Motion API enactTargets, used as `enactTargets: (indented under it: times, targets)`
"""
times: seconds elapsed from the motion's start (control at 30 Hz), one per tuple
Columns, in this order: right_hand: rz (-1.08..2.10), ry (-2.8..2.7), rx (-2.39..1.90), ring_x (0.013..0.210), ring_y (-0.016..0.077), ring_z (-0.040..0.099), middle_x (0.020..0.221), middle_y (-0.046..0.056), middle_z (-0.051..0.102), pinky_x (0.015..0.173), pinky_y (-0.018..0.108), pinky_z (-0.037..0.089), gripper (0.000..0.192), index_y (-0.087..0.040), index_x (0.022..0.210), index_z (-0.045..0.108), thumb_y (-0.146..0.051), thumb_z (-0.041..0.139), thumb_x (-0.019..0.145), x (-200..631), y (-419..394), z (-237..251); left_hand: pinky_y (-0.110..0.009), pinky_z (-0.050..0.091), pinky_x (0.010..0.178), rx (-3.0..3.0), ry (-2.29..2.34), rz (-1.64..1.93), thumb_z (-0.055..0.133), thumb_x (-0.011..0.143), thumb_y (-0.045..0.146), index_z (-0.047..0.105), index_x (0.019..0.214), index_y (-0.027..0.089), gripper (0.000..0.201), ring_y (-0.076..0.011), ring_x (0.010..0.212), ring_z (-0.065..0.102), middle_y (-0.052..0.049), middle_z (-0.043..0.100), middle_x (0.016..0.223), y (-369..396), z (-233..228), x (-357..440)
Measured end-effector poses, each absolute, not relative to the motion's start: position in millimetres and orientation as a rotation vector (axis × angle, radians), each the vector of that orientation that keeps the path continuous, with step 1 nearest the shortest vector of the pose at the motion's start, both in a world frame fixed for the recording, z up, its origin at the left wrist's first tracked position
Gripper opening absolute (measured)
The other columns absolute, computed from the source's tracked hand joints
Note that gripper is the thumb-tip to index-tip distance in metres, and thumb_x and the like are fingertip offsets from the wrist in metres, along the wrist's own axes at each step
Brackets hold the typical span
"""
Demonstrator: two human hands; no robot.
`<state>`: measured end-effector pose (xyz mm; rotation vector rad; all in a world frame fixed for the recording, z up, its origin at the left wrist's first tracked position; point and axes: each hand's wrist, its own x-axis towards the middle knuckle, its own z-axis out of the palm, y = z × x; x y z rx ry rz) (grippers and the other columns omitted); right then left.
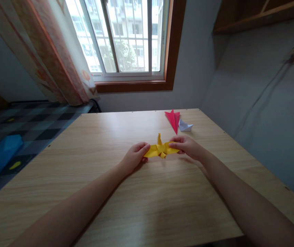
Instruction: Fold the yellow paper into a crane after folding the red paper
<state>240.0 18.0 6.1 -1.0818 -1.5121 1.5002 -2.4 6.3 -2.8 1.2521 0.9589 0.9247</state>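
Note:
A yellow origami crane (160,149) is stretched between my two hands just above the wooden table (105,137). Its wings spread left and right, one thin point sticks up at the far side, and a folded tip faces me. My left hand (136,155) pinches the left wing between thumb and fingers. On the other side, my right hand (187,146) pinches the right wing the same way. Beyond the right hand lie a red paper plane (173,120) and, touching or close beside it, a small white paper boat (185,126).
A bed with a checked cover (41,120) stands left of the table, with a blue item (1,152) on it. Behind are a curtain (51,51) and a window (126,37). A wall with a cable (262,91) and a shelf (260,20) borders the right side.

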Motion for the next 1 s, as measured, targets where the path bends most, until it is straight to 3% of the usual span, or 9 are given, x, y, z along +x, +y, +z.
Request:
enactTargets:
  times: [0.33, 0.6, 0.77, 1.0]
  targets:
    - [1.476, -1.523, -1.082, 0.053, 0.0067, 0.041, 0.063, -0.003, 0.053, 0.046, 0.021, 0.029, 0.038, -0.015, 0.076, 0.066, -0.05, 0.081, 0.068, 239.5, 16.4, 5.8, -0.015, 0.04, 0.044, 1.18, 0.896, 0.941, 0.075, 0.073, 0.054, 0.054, 0.077, 0.017, 0.043, -0.0041, 0.045, 0.045, 0.005, 0.055, 0.061, 7.5, -4.8, -3.0]
    - [1.469, -1.422, -1.023, 0.052, 0.0069, 0.041, 0.065, -0.003, 0.054, 0.044, 0.021, 0.029, 0.038, -0.017, 0.076, 0.064, -0.05, 0.082, 0.066, 239.2, 17.8, 4.6, -0.021, 0.05, 0.05, 1.095, 0.718, 0.972, 0.074, 0.075, 0.056, 0.056, 0.081, 0.017, 0.044, -0.0091, 0.05, 0.049, 0.006, 0.05, 0.055, 13.5, -8.9, -9.5]
    - [1.487, -1.424, -0.993, 0.051, 0.0061, 0.039, 0.064, -0.003, 0.054, 0.044, 0.021, 0.027, 0.038, -0.017, 0.076, 0.063, -0.049, 0.081, 0.067, 238.5, 17.1, 5.2, -0.019, 0.048, 0.05, 1.087, 0.735, 0.973, 0.079, 0.073, 0.049, 0.057, 0.077, 0.016, 0.04, -0.0082, 0.05, 0.05, 0.005, 0.052, 0.055, 14.2, -11.5, -10.6]
    - [1.456, -1.479, -1.03, 0.053, 0.0074, 0.042, 0.065, -0.002, 0.054, 0.045, 0.021, 0.029, 0.038, -0.017, 0.076, 0.065, -0.051, 0.081, 0.067, 238.1, 16.9, 3.8, -0.021, 0.052, 0.063, 1.055, 0.742, 0.907, 0.081, 0.071, 0.042, 0.072, 0.096, 0.012, 0.04, -0.0121, 0.069, 0.064, -0.009, 0.072, 0.094, 15.0, -7.8, -12.1]
